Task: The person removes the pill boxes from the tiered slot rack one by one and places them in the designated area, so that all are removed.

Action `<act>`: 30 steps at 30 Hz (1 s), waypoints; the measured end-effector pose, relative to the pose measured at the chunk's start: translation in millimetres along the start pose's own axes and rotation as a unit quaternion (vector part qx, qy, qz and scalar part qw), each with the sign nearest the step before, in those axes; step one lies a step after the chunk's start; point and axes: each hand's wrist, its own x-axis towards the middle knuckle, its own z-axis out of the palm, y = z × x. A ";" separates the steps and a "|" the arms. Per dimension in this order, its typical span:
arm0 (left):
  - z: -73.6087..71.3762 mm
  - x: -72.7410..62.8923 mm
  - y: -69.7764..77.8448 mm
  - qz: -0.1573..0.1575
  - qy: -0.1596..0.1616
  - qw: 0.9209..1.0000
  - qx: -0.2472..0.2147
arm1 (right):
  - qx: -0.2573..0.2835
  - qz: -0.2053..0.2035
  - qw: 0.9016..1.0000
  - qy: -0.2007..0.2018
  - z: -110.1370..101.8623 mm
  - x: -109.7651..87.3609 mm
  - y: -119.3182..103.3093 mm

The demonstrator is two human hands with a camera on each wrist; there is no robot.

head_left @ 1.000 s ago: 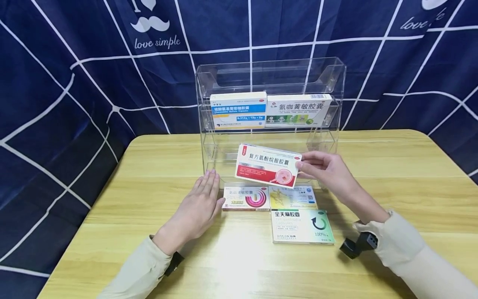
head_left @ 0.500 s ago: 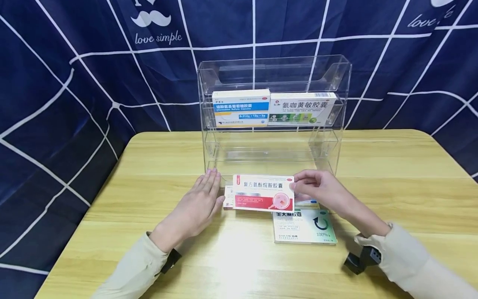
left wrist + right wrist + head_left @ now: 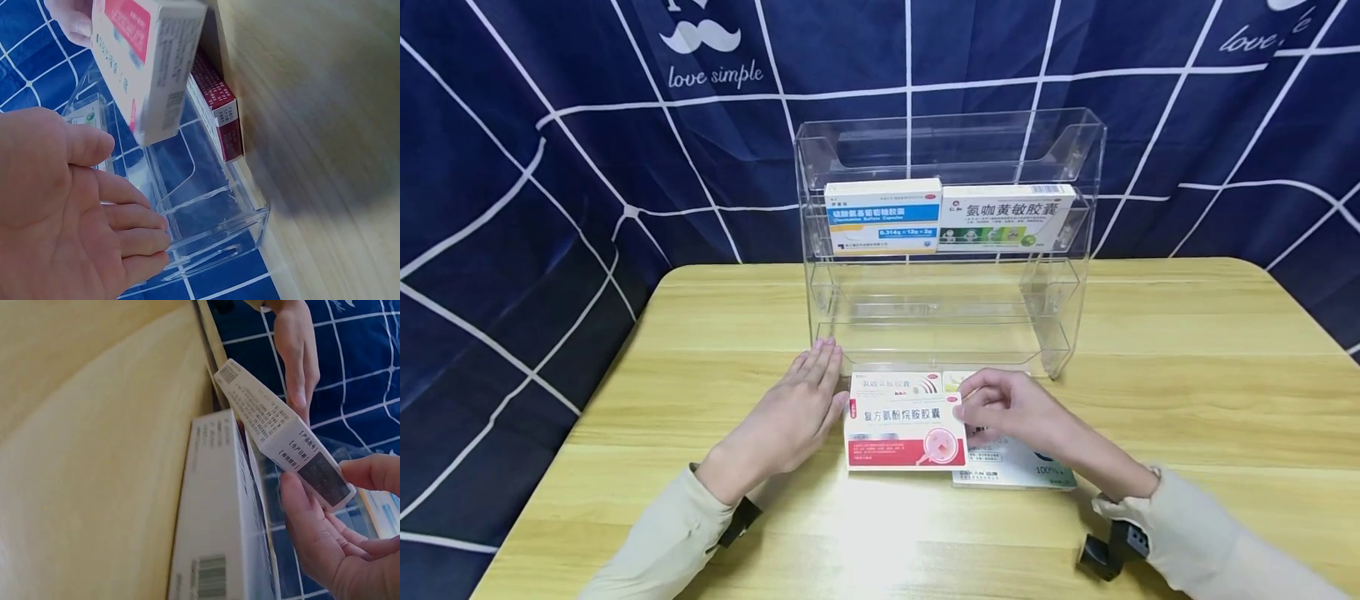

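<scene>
My right hand (image 3: 1018, 421) pinches the right end of a white-and-red medicine box (image 3: 906, 433) between thumb and fingers. The right wrist view shows the thumb and fingers on the printed end of this medicine box (image 3: 275, 425). It is held up, covering part of a pink-and-white medicine box (image 3: 891, 382) and a green-and-white medicine box (image 3: 1018, 468). Of a yellowish medicine box (image 3: 953, 381) only a corner shows. With straight fingers, my left hand (image 3: 782, 421) lies by the lower left corner of the clear display rack (image 3: 943, 340); its palm (image 3: 56, 219) holds nothing.
On the rack's upper tier stand a blue-and-white medicine box (image 3: 883, 218) and a white-and-green one (image 3: 1006, 221). Behind the wooden table (image 3: 1187, 350) hangs a dark blue curtain (image 3: 850, 50) with white lines.
My right hand has brought the white-and-red medicine box down from in front of the rack, toward me and slightly left. The left hand has stayed by the rack's corner.
</scene>
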 end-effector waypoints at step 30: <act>1.4 -0.4 1.0 -0.008 0.002 1.000 -0.010 | -0.603 -0.225 0.765 0.030 98.8 -29.9 -24.2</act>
